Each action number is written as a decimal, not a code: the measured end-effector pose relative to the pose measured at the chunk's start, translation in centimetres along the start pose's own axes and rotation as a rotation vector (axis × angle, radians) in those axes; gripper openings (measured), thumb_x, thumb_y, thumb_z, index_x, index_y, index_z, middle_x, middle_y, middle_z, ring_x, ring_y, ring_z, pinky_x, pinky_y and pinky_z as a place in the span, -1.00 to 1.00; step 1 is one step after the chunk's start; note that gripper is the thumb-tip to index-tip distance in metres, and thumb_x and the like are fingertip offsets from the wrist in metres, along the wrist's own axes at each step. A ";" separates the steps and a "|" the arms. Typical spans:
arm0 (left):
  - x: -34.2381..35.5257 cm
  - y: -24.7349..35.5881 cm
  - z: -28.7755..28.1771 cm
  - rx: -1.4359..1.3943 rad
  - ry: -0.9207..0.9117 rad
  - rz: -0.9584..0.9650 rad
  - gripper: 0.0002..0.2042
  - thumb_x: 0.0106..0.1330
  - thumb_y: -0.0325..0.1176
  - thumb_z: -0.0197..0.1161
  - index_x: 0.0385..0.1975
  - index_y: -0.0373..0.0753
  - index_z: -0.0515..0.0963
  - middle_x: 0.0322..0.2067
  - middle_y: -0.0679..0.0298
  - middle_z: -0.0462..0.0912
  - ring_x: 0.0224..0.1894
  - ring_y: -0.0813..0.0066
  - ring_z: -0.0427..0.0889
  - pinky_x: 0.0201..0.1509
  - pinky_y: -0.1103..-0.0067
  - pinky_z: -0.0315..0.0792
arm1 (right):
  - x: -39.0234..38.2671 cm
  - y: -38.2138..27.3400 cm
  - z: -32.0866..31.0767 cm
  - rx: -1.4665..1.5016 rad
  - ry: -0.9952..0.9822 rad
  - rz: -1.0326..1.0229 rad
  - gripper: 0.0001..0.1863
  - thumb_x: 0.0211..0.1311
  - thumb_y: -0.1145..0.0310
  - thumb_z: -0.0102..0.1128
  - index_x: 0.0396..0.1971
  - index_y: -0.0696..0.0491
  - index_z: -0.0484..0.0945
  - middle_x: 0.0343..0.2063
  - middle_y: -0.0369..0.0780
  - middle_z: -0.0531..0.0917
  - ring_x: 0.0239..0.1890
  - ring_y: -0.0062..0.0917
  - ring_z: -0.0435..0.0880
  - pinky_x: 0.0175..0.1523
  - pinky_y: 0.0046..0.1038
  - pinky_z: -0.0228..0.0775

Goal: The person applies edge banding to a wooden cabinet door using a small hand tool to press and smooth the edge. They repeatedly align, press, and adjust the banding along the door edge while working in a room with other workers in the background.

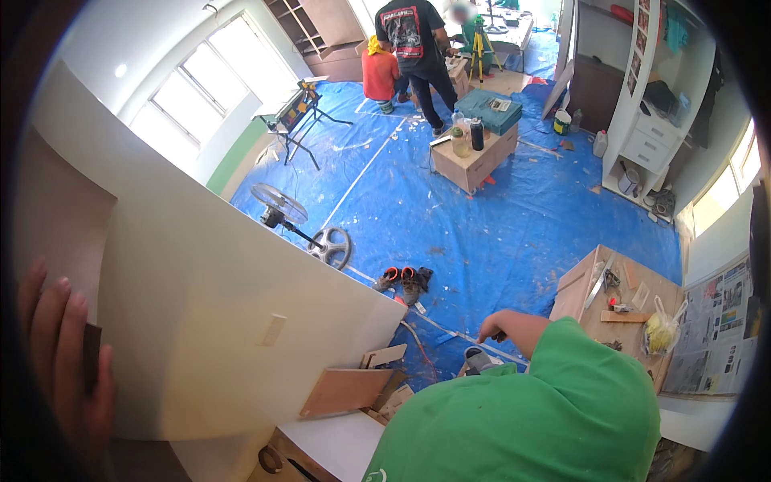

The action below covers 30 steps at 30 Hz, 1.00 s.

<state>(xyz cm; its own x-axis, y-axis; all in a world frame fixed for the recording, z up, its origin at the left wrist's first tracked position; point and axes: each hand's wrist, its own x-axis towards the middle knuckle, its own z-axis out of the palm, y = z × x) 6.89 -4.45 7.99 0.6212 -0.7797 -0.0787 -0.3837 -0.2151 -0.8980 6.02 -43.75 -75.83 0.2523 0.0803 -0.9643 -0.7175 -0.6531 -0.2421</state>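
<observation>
Since your L hand (64,349) lies, fingers nearly straight, by the dark brown edge (91,353) near the white panel (209,321), prob. for support, grip's unclear; R hand (495,325), past your green shirt (522,418): can't tell openness/hold.

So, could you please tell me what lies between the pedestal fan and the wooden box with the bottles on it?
In the head view, blue tarp lies between the pedestal fan and wooden box, crossed by a white strip.
</observation>
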 end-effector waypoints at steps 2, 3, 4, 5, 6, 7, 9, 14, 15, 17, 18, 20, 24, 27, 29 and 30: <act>0.8 0.6 0.4 -0.077 0.113 -0.001 -0.56 0.28 -0.49 0.19 0.15 -0.51 0.40 0.19 -0.20 0.45 0.33 -0.37 0.37 0.40 -0.07 0.28 | 0.5 -1.1 2.1 -0.067 0.019 -0.097 -0.22 0.12 -0.24 0.44 0.31 -0.19 0.54 -0.09 -0.04 0.73 -0.15 -0.29 0.71 -0.14 -0.20 0.55; 1.1 0.8 0.6 -0.062 0.153 -0.004 -0.58 0.26 -0.50 0.21 0.11 -0.51 0.43 0.14 -0.19 0.47 0.30 -0.35 0.40 0.39 -0.08 0.29 | 0.9 -1.3 3.1 -0.102 0.019 -0.152 -0.22 0.11 -0.26 0.44 0.29 -0.18 0.56 -0.06 -0.04 0.73 -0.11 -0.29 0.72 -0.11 -0.19 0.56; 1.3 1.0 0.8 -0.078 0.200 -0.014 -0.60 0.23 -0.50 0.22 0.07 -0.51 0.45 0.10 -0.17 0.49 0.27 -0.32 0.43 0.38 -0.09 0.29 | 1.2 -1.1 4.2 -0.158 0.053 -0.193 -0.26 0.12 -0.30 0.41 0.18 -0.10 0.62 -0.12 0.00 0.73 -0.15 -0.24 0.73 -0.12 -0.16 0.56; 1.4 1.1 0.9 -0.096 0.207 -0.035 -0.61 0.22 -0.50 0.22 0.05 -0.50 0.46 0.10 -0.15 0.50 0.28 -0.27 0.44 0.40 -0.06 0.28 | 1.6 -1.1 5.1 -0.223 0.085 -0.238 -0.27 0.13 -0.33 0.37 0.06 -0.02 0.68 -0.18 0.04 0.74 -0.19 -0.20 0.73 -0.13 -0.12 0.55; 1.4 1.1 0.9 -0.089 0.232 -0.029 -0.62 0.22 -0.51 0.22 0.04 -0.49 0.47 0.10 -0.13 0.51 0.28 -0.23 0.44 0.41 -0.04 0.26 | 2.0 -1.4 6.1 -0.299 0.137 -0.277 -0.25 0.14 -0.37 0.34 -0.05 0.06 0.75 -0.24 0.08 0.74 -0.23 -0.15 0.73 -0.15 -0.09 0.55; 1.5 1.1 0.8 -0.085 0.230 -0.029 -0.62 0.24 -0.51 0.20 0.06 -0.47 0.47 0.14 -0.11 0.50 0.33 -0.18 0.42 0.45 0.02 0.24 | 2.0 -1.1 6.9 -0.389 0.200 -0.382 -0.16 0.18 -0.45 0.22 0.02 0.09 0.71 -0.14 0.10 0.73 -0.13 -0.07 0.74 -0.12 -0.02 0.55; 1.7 0.8 0.5 -0.062 0.250 0.001 -0.62 0.21 -0.52 0.21 0.05 -0.45 0.48 0.15 -0.07 0.51 0.36 -0.12 0.42 0.47 0.06 0.22 | 2.1 -1.9 9.0 -0.132 0.153 -0.259 -0.19 0.22 -0.42 0.19 0.01 0.11 0.71 -0.09 0.08 0.73 -0.11 -0.03 0.74 -0.07 0.00 0.54; 2.4 0.5 -0.4 -0.058 0.400 0.078 -0.57 -0.04 -0.51 0.31 -0.07 -0.38 0.55 0.00 0.04 0.59 0.21 -0.03 0.52 0.43 -0.05 0.22 | 0.6 -7.3 12.5 -0.227 0.272 -0.556 -0.24 0.29 -0.28 0.20 0.25 0.03 0.55 0.14 -0.01 0.65 0.16 -0.12 0.64 0.25 -0.16 0.42; 2.6 0.7 -0.4 -0.093 0.458 0.104 -0.55 -0.09 -0.50 0.33 -0.09 -0.37 0.56 -0.04 0.06 0.60 0.17 0.00 0.54 0.42 -0.07 0.22 | 0.2 -8.6 13.3 -0.180 0.215 -0.546 -0.25 0.32 -0.23 0.21 0.32 0.00 0.49 0.16 -0.03 0.65 0.20 -0.11 0.60 0.30 -0.15 0.38; 2.7 0.8 -0.6 -0.122 0.522 0.129 -0.55 -0.17 -0.48 0.35 -0.14 -0.35 0.58 -0.11 0.10 0.61 0.09 0.04 0.58 0.40 -0.08 0.23 | -0.8 -11.0 15.6 -0.051 0.290 -0.688 -0.26 0.31 -0.20 0.24 0.30 0.03 0.49 0.13 -0.02 0.66 0.19 -0.10 0.61 0.27 -0.15 0.40; 2.7 0.8 -0.7 -0.129 0.549 0.136 -0.54 -0.20 -0.47 0.36 -0.16 -0.34 0.59 -0.13 0.11 0.61 0.07 0.06 0.59 0.39 -0.08 0.23 | -1.3 -12.1 16.5 -0.015 0.328 -0.747 -0.27 0.30 -0.18 0.25 0.29 0.05 0.49 0.12 -0.02 0.66 0.18 -0.09 0.62 0.26 -0.14 0.41; 2.7 0.9 -0.7 -0.134 0.571 0.124 -0.53 -0.23 -0.47 0.38 -0.17 -0.32 0.59 -0.13 0.13 0.60 0.06 0.10 0.59 0.40 -0.06 0.23 | -2.1 -13.8 17.7 0.027 0.235 -0.701 -0.27 0.27 -0.17 0.30 0.23 0.10 0.51 0.10 0.00 0.67 0.16 -0.09 0.63 0.23 -0.15 0.44; 2.4 1.0 -0.6 -0.142 0.623 0.105 -0.56 -0.25 -0.47 0.40 -0.23 -0.28 0.59 -0.16 0.17 0.58 0.06 0.16 0.59 0.40 -0.02 0.24 | -3.7 -15.1 18.5 -0.093 0.338 -0.568 -0.27 0.21 -0.18 0.37 0.11 0.15 0.54 0.05 0.02 0.68 0.11 -0.10 0.65 0.17 -0.17 0.48; 2.6 1.0 -0.2 -0.127 0.639 0.099 -0.58 -0.25 -0.46 0.40 -0.26 -0.27 0.58 -0.18 0.19 0.57 0.05 0.18 0.58 0.39 -0.01 0.25 | -4.6 -14.3 18.6 0.027 0.398 -0.494 -0.28 0.19 -0.20 0.37 0.08 0.14 0.56 0.02 0.03 0.69 0.10 -0.11 0.66 0.16 -0.18 0.49; 2.7 1.0 0.0 -0.123 0.643 0.098 -0.59 -0.25 -0.47 0.40 -0.27 -0.26 0.57 -0.19 0.20 0.57 0.05 0.18 0.58 0.39 0.00 0.26 | -5.0 -13.4 18.5 0.102 0.388 -0.436 -0.27 0.20 -0.22 0.36 0.08 0.15 0.58 0.02 0.04 0.69 0.11 -0.11 0.66 0.15 -0.18 0.49; 2.8 1.0 0.1 -0.123 0.643 0.101 -0.59 -0.25 -0.47 0.40 -0.27 -0.26 0.58 -0.19 0.20 0.57 0.04 0.18 0.57 0.38 0.00 0.26 | -5.1 -12.8 18.2 0.138 0.377 -0.414 -0.26 0.20 -0.23 0.35 0.08 0.15 0.58 0.03 0.04 0.69 0.11 -0.11 0.66 0.16 -0.19 0.49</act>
<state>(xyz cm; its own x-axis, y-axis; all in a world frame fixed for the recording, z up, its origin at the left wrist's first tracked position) 8.33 -6.75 6.84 0.0609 -0.9870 0.1489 -0.5177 -0.1588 -0.8407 2.14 -22.10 -69.74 0.7262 0.0175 -0.6873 -0.5814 -0.5180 -0.6275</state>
